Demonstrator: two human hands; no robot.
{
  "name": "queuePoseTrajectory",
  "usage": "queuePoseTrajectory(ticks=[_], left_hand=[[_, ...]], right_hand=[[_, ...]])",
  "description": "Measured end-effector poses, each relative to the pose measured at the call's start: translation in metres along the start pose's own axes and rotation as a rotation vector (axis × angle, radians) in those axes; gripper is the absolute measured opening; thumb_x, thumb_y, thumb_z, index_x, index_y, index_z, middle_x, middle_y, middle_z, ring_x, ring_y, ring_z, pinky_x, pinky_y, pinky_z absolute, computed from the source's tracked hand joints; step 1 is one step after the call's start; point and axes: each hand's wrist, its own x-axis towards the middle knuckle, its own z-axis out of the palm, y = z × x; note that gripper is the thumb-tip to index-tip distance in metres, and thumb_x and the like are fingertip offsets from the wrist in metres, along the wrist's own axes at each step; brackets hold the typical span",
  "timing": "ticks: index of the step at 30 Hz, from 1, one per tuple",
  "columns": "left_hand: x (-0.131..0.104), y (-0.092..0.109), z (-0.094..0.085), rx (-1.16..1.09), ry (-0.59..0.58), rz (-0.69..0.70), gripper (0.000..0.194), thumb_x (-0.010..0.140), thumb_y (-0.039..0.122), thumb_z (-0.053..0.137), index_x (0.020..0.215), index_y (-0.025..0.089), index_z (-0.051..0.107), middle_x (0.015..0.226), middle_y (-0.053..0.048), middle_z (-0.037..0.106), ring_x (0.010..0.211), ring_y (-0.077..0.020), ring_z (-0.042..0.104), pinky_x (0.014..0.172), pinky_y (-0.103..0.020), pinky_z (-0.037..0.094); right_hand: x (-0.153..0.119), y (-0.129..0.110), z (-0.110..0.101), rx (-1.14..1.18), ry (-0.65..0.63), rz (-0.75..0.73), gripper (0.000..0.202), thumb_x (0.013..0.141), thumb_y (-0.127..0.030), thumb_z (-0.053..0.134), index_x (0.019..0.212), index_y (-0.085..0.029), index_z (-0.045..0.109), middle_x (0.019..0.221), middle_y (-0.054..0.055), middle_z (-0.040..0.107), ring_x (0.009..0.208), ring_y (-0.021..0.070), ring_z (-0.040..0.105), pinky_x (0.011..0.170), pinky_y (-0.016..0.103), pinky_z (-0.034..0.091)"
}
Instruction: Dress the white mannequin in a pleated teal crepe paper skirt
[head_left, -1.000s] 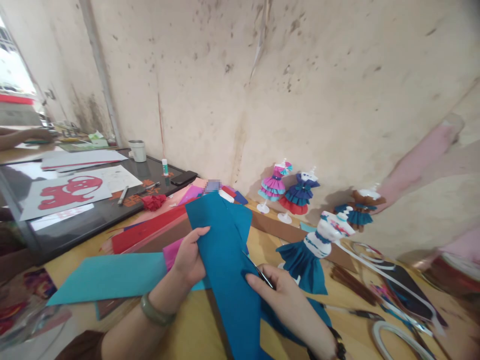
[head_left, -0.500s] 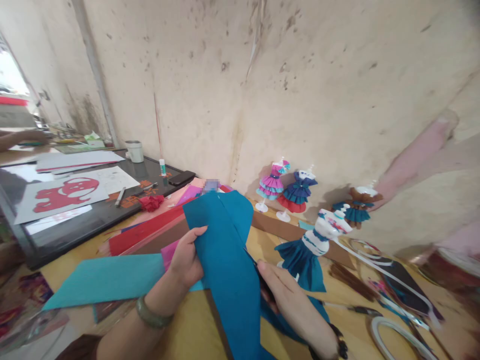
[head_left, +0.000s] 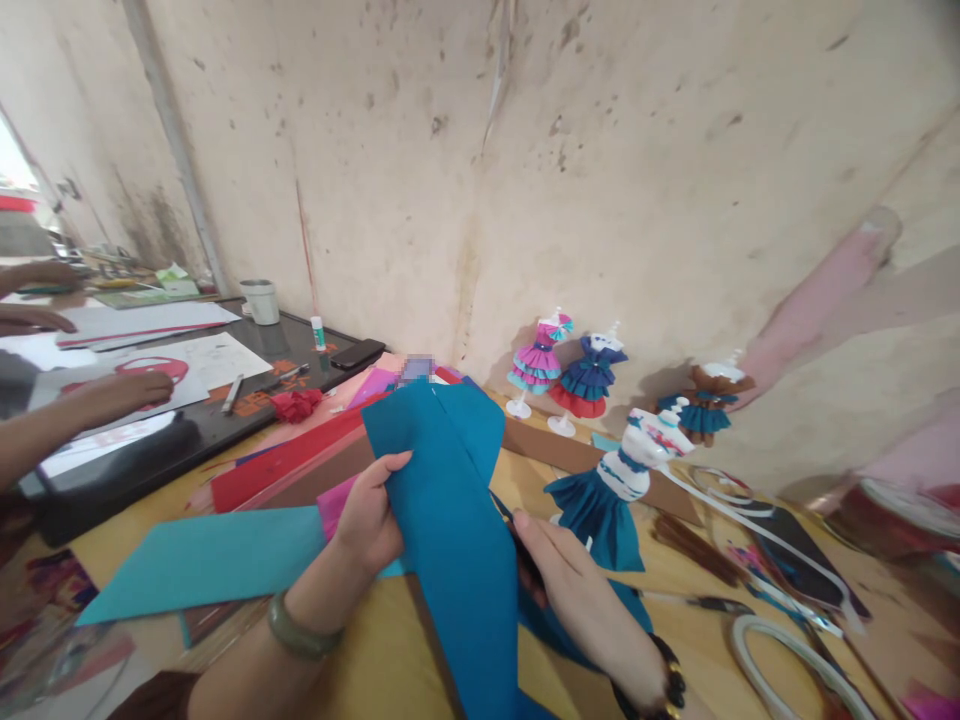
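Note:
A long sheet of blue crepe paper (head_left: 457, 560) hangs before me, with a slit running down from its top edge. My left hand (head_left: 371, 510) is closed on the sheet's left edge, thumb on top. In my right hand (head_left: 559, 560) are dark-handled scissors (head_left: 525, 552), mostly hidden by the fingers. Their blades lie at the paper's right edge, at the lower end of the slit. Right of the hands stands a white mini dress form (head_left: 626, 475) with a blue pleated skirt (head_left: 604, 522).
Smaller dressed forms (head_left: 540, 360) stand along the wall. Turquoise paper (head_left: 202, 560) and red paper (head_left: 292, 465) lie at left. A white cord coil (head_left: 750, 640) lies at right. Another person's hand (head_left: 142, 390) rests over a red paper-cut at the dark table (head_left: 142, 470).
Another person's hands have come into view at the left, one reaching over the red paper-cut. My view has shifted slightly. Both my hands keep nearly the same place on the paper.

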Motion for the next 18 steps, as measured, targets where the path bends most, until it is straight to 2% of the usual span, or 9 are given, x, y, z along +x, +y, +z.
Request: queuePoseTrajectory(ticks=[2,4,7,10,14,18], left_hand=[[-0.001,-0.002,0.001,0.019,-0.003,-0.012,0.043,0.092,0.023,0.043,0.124,-0.002,0.059,0.09,-0.02,0.078,0.085,-0.0333,0.075,0.089,-0.05,0.055],[-0.004,-0.004,0.002,0.043,0.01,-0.027,0.043,0.093,0.023,0.042,0.123,-0.002,0.059,0.091,-0.02,0.077,0.085,-0.0329,0.074,0.089,-0.05,0.055],[-0.006,-0.008,0.005,0.074,0.005,-0.071,0.042,0.093,0.023,0.04,0.117,-0.003,0.063,0.09,-0.02,0.077,0.084,-0.0322,0.074,0.089,-0.049,0.055],[-0.006,-0.011,0.005,0.08,-0.03,-0.103,0.04,0.093,0.023,0.04,0.105,-0.001,0.069,0.09,-0.02,0.077,0.081,-0.0312,0.075,0.089,-0.049,0.055],[-0.004,-0.015,0.004,0.076,-0.072,-0.108,0.04,0.094,0.023,0.039,0.103,0.0,0.07,0.095,-0.02,0.077,0.086,-0.0305,0.074,0.091,-0.048,0.054],[-0.004,-0.017,0.002,0.073,-0.073,-0.102,0.039,0.094,0.024,0.04,0.107,0.002,0.069,0.097,-0.019,0.077,0.086,-0.0297,0.074,0.092,-0.049,0.053]], right_hand=[[0.0,0.001,0.001,0.01,0.04,0.001,0.05,0.095,-0.056,0.04,0.059,-0.022,0.042,0.053,-0.005,0.041,0.053,0.013,0.039,0.054,0.026,0.032],[0.0,0.002,0.002,0.012,0.086,-0.004,0.047,0.093,-0.057,0.043,0.063,-0.021,0.051,0.058,-0.003,0.05,0.059,0.0148,0.046,0.057,0.026,0.036],[0.001,0.002,0.001,0.001,0.126,-0.007,0.047,0.091,-0.058,0.045,0.074,-0.019,0.064,0.075,0.002,0.065,0.074,0.0194,0.057,0.067,0.027,0.044],[0.001,0.001,0.0,-0.008,0.131,0.007,0.049,0.09,-0.06,0.045,0.084,-0.018,0.071,0.09,0.006,0.073,0.087,0.0234,0.062,0.08,0.029,0.047],[0.001,0.004,0.001,0.034,0.179,0.063,0.054,0.086,-0.062,0.05,0.107,-0.018,0.073,0.118,0.009,0.071,0.116,0.0275,0.058,0.104,0.033,0.039],[0.001,0.005,0.004,0.053,0.195,0.091,0.059,0.084,-0.064,0.05,0.112,-0.017,0.072,0.125,0.01,0.068,0.124,0.0286,0.055,0.108,0.035,0.035]])
